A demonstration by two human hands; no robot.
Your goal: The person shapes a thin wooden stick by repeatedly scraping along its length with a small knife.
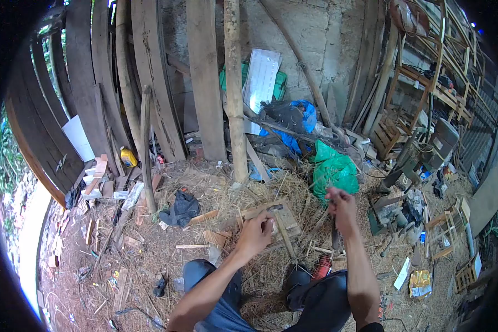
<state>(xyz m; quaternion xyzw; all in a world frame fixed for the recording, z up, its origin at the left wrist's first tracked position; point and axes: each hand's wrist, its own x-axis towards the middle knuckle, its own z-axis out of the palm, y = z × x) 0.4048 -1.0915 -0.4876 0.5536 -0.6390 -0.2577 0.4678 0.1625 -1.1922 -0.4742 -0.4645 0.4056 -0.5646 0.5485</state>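
Observation:
My left hand is in the middle of the view, its fingers curled with thumb and fingertips close together; what it holds, if anything, is too small to name. Below and beside it lies a wooden board on the straw, with a hammer whose head rests near my fingers. My right hand is raised at the right, fingers bent, in front of the green plastic bag. A dark, narrow object shows just below that hand; whether they touch is unclear.
Between my knees and feet lies a red object. A wooden post stands ahead. Black plastic lies left, a yellow bottle farther back. Wood scraps, a gold wrapper and a machine are at the right.

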